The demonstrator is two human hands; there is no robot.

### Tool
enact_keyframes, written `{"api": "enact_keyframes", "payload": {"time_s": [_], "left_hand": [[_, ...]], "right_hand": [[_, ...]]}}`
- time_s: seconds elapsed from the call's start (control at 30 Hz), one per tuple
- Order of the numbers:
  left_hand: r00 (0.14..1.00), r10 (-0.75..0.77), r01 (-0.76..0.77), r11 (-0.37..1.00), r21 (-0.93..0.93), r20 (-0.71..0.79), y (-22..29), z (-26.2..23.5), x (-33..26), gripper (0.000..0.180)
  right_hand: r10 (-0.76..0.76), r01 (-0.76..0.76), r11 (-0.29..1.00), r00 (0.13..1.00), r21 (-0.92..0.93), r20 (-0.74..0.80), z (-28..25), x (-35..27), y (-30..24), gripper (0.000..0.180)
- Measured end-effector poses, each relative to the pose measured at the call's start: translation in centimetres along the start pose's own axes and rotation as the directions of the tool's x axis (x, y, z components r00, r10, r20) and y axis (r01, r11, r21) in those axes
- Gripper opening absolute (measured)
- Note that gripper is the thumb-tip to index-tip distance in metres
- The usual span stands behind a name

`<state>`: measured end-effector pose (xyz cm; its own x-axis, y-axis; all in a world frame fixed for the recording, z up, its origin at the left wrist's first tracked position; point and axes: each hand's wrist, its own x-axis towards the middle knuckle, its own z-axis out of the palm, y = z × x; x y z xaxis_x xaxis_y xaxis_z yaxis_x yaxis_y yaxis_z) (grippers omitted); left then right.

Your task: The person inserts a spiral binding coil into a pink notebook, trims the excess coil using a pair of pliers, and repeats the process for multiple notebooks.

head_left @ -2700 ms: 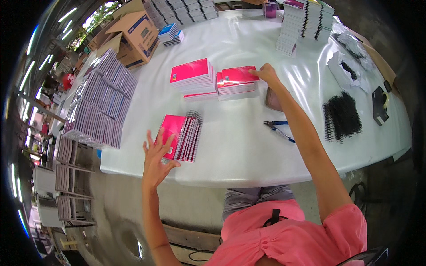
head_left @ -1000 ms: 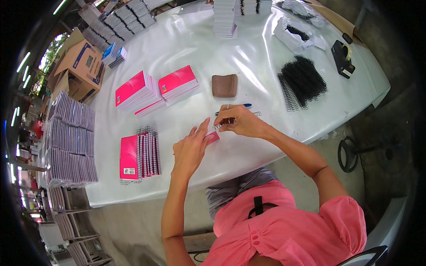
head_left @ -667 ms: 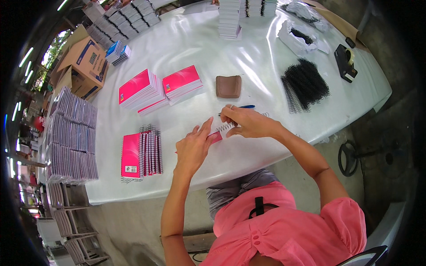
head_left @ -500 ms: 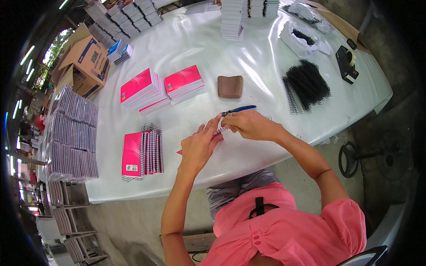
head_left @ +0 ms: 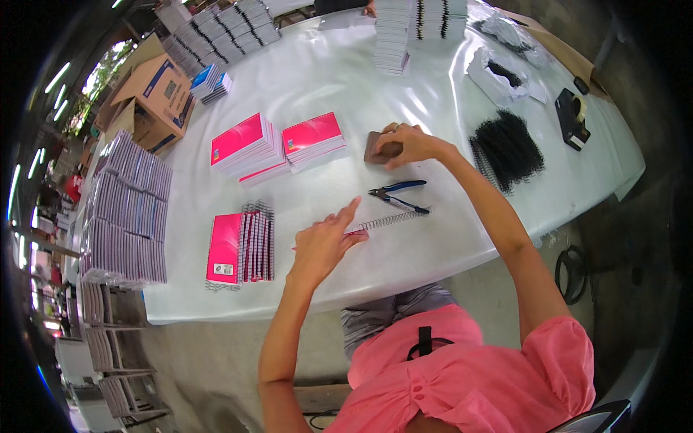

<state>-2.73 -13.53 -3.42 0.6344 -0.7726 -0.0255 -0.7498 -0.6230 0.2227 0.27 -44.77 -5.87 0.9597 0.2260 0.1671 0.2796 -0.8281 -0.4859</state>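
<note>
On the near part of the table, my left hand holds down a pink-covered notebook, mostly hidden beneath it, with the index finger pointing forward. A dark wire spiral sticks out from the notebook to the right. Just beyond the spiral lie cutting pliers with dark blue handles, jaws toward the left, touched by neither hand. Farther out, my right hand has its fingers curled round a brown block, which seems to rest on the table; its material I cannot tell.
Spiral-bound pink notebooks lie at left, stacked pink ones behind. Black spirals and a tape dispenser sit at right. Wrapped notebooks and a cardboard box line the left edge. Another person's hand shows at the far edge.
The pliers have left my right hand and now lie on the table. That hand has moved outward onto the brown block. My left hand stays at the notebook, the spiral now plainly visible.
</note>
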Motion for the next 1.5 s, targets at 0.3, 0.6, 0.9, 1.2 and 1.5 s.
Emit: {"api": "enact_keyframes", "payload": {"time_s": [0.3,0.6,0.9,1.2,1.5], "left_hand": [[0.991,-0.085,0.089,0.995,0.04,-0.1,-3.0,1.2,-0.5,0.082],[0.982,-0.181,0.182,0.983,0.023,-0.046,-3.4,-0.1,0.3,0.086],[0.972,-0.169,0.177,0.984,0.036,-0.162,-4.3,0.4,-0.5,0.088],[0.944,-0.229,0.189,0.966,-0.176,-0.239,-5.0,0.3,-1.9,0.089],[0.823,-0.373,0.077,0.82,-0.567,-0.428,-5.7,3.7,-2.2,0.11]], "right_hand": [[-0.255,-0.133,0.71,0.867,0.692,0.429,0.5,1.0,-4.5,0.052],[-0.35,-0.184,0.358,0.882,0.915,0.314,2.5,1.8,-4.7,0.063],[-0.332,-0.014,0.754,0.855,0.657,0.399,2.5,2.8,-7.6,0.066],[-0.398,-0.092,0.481,0.863,0.872,0.311,4.0,3.3,-6.9,0.063],[-0.374,-0.075,0.589,0.857,0.805,0.354,4.1,3.9,-7.1,0.062]]}}
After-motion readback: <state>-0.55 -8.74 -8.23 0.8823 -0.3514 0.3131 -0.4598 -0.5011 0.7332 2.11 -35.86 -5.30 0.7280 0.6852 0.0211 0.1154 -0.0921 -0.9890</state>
